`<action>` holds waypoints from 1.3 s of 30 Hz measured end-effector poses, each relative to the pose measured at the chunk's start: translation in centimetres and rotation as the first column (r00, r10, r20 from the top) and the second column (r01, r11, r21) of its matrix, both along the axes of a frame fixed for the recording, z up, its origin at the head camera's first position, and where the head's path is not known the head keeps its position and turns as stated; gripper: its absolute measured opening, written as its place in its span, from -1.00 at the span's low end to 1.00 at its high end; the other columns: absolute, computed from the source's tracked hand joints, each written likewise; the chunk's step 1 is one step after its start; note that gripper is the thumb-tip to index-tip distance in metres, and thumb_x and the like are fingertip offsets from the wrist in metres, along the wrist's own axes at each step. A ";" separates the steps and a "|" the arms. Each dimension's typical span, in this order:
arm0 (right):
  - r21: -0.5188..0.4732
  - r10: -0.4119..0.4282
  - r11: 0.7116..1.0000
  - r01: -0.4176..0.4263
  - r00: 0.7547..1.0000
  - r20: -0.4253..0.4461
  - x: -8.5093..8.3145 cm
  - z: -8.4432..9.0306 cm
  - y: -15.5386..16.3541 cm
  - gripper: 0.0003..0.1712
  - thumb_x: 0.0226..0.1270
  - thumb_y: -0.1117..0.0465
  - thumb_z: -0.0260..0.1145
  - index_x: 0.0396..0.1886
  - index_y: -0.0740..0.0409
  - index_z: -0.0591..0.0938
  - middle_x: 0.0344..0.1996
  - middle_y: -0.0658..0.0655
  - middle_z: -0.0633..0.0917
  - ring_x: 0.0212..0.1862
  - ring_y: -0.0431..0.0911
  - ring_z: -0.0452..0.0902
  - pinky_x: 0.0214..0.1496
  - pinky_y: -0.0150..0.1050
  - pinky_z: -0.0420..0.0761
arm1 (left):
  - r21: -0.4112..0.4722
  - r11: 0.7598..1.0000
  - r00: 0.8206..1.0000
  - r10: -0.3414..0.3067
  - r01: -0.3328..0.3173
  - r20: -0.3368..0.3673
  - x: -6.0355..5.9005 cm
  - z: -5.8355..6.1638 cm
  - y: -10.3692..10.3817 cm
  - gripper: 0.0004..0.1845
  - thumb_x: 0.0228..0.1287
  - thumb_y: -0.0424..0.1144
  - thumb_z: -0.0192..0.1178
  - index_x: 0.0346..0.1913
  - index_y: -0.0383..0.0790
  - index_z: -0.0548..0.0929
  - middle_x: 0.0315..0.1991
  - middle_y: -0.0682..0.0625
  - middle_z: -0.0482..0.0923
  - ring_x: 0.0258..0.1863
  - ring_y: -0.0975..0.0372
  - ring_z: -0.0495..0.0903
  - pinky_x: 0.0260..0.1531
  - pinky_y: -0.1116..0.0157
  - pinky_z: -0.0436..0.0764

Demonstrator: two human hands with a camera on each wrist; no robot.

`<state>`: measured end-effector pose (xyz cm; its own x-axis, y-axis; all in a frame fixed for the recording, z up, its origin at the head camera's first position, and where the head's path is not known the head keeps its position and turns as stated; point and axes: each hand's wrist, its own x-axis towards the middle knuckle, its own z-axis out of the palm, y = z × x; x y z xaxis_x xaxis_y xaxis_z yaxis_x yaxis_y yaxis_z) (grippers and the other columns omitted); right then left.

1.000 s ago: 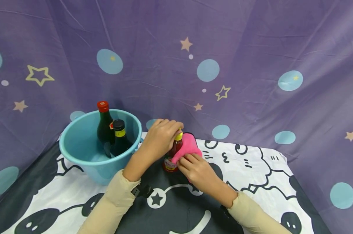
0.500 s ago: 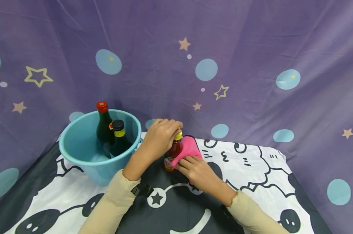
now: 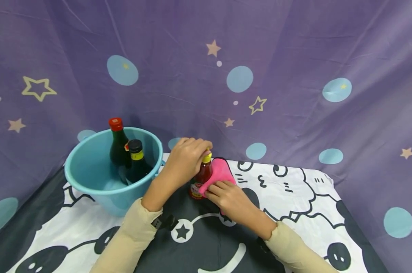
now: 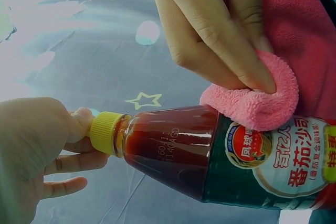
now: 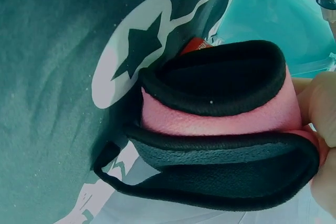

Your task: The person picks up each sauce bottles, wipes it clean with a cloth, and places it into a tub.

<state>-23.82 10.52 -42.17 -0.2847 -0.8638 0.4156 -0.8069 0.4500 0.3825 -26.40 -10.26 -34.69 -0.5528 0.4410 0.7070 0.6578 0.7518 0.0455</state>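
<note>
A ketchup bottle (image 4: pixel 173 145) with a yellow cap (image 4: pixel 105 132) and a green label with Chinese print stands upright on the patterned cloth in the head view. My left hand (image 3: pixel 185 161) pinches it by the cap from above. In my right hand (image 3: pixel 231 199) is a pink cloth (image 3: pixel 223 170) with black edging, its fingers pressing a folded part of it against the bottle's side near the label. The right wrist view shows the cloth's folds (image 5: pixel 220 121) hanging in loops, with only the edge of the right hand in sight; most of the bottle is hidden there.
To the left stands a light blue bucket (image 3: pixel 72 168). Inside it are a dark bottle with a red cap (image 3: pixel 115 124) and a shorter one with a black cap (image 3: pixel 135 145). A black-and-white cartoon cloth (image 3: pixel 287 189) covers the table, and a purple curtain (image 3: pixel 192 76) hangs behind.
Both hands keep their places on the bottle and cloth. The pink cloth has shifted slightly down the bottle's side, baring more of its neck. The head view has moved a little.
</note>
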 end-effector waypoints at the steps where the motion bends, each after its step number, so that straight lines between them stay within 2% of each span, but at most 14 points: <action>1: 0.003 0.000 1.000 0.000 1.000 0.000 0.0 0.1 0.0 -0.49 -0.10 0.39 0.58 -0.04 0.06 0.77 -0.10 -0.01 0.75 -0.02 -0.10 0.64 0.12 -0.25 0.62 | 0.001 1.000 1.000 -0.001 0.001 -0.001 0.1 0.0 0.0 -0.83 0.40 -0.25 0.29 -0.03 -0.22 0.70 -0.28 -0.03 0.72 -0.31 0.13 0.66 0.04 0.08 0.66; 18: 0.007 0.013 1.000 -0.013 1.000 -0.001 0.1 0.3 -0.2 -0.61 0.01 0.39 0.54 -0.10 0.05 0.79 -0.16 -0.03 0.76 -0.06 -0.10 0.64 0.09 -0.24 0.63 | -0.003 1.000 1.000 0.005 -0.005 -0.003 0.2 0.0 0.0 -0.84 0.43 -0.26 0.26 -0.03 -0.21 0.70 -0.28 -0.02 0.72 -0.31 0.14 0.66 0.03 0.10 0.65; 23: 0.015 0.026 1.000 -0.026 1.000 -0.015 0.1 0.2 -0.6 -0.68 0.10 0.38 0.52 -0.12 0.04 0.79 -0.19 -0.04 0.77 -0.11 -0.12 0.65 0.05 -0.26 0.64 | -0.009 1.000 1.000 0.014 -0.014 0.004 0.2 0.1 -0.1 -0.83 0.44 -0.24 0.26 -0.02 -0.21 0.69 -0.26 -0.02 0.72 -0.29 0.14 0.67 0.06 0.10 0.64; 30: 0.061 0.011 0.998 -0.010 1.000 -0.017 -0.1 -0.7 -0.9 -0.73 0.19 0.32 0.49 -0.11 -0.01 0.80 -0.21 -0.09 0.76 -0.13 -0.16 0.63 -0.03 -0.30 0.61 | -0.004 1.000 1.000 0.013 -0.013 0.013 0.1 0.0 -0.2 -0.84 0.44 -0.24 0.25 -0.02 -0.20 0.69 -0.27 -0.02 0.71 -0.28 0.12 0.67 0.07 0.08 0.64; 39: 0.110 -0.004 0.994 0.002 1.000 0.014 -0.2 -1.2 -0.8 -0.73 0.19 0.32 0.46 -0.12 -0.02 0.78 -0.21 -0.10 0.74 -0.14 -0.19 0.63 -0.09 -0.32 0.58 | 0.023 1.000 1.000 -0.018 0.019 -0.003 0.0 -0.1 0.0 -0.86 0.42 -0.28 0.27 -0.05 -0.22 0.68 -0.31 -0.02 0.69 -0.31 0.13 0.65 0.02 0.08 0.64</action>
